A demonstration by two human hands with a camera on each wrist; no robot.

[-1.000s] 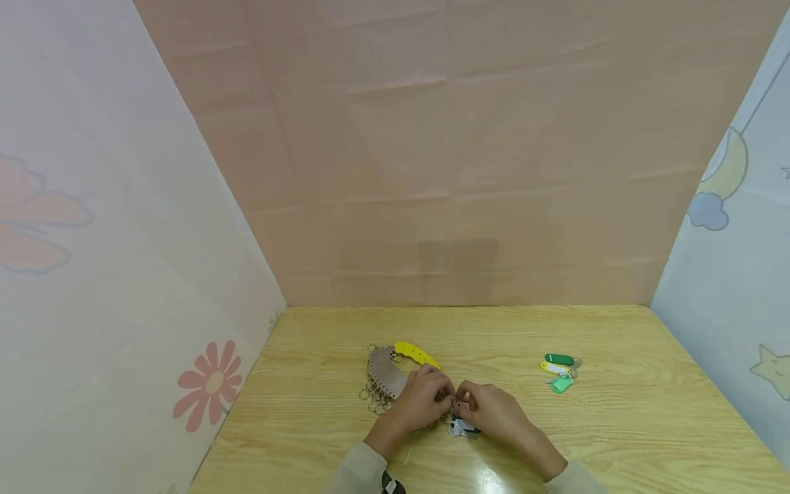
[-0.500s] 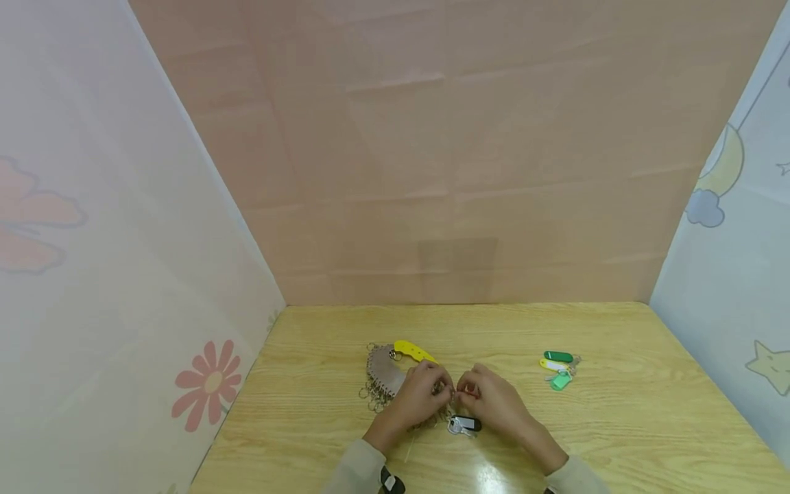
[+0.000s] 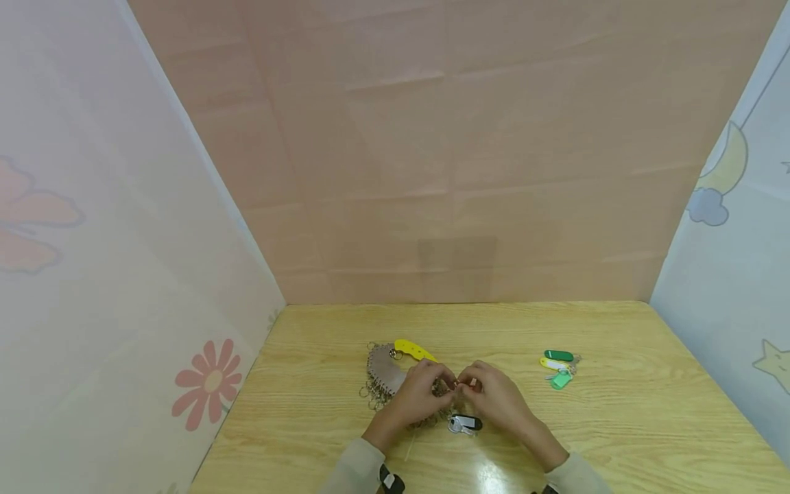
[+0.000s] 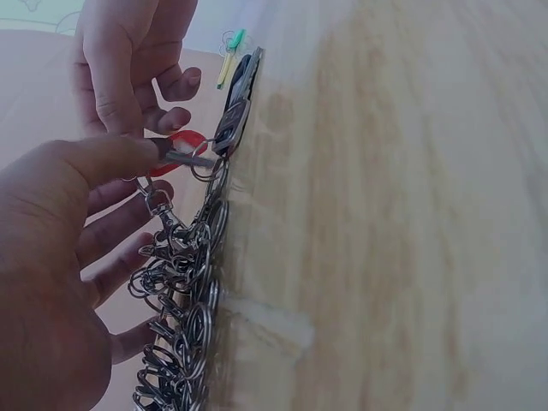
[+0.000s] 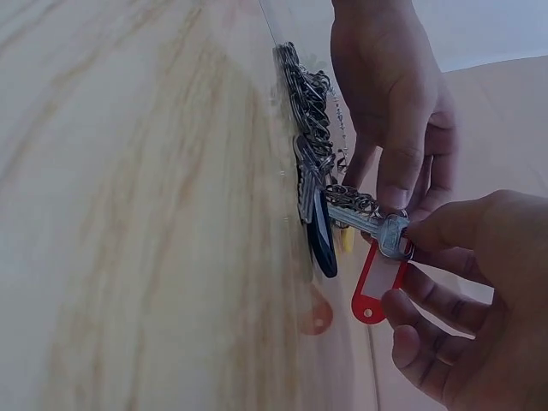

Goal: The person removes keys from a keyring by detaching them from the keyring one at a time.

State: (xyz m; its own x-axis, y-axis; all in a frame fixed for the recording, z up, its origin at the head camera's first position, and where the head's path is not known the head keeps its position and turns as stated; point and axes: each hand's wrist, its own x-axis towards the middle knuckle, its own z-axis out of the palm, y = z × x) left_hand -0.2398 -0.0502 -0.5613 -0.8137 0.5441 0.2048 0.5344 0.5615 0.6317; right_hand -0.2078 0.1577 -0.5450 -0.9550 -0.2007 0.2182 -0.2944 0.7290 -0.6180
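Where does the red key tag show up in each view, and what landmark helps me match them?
Head: the red key tag is low, right of centre, tiny at the right hand.
Left wrist: upper left, partly hidden.
Right wrist: right of centre, below the middle, clearest here.
Shared landmark: the black key tag, close by in all three.

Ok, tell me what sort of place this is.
Probably a small tabletop work booth, perhaps indoors: a wood-grain table stands against a plain, creased brownish backdrop, with pale side walls bearing flowers and a moon. The room beyond isn't visible.
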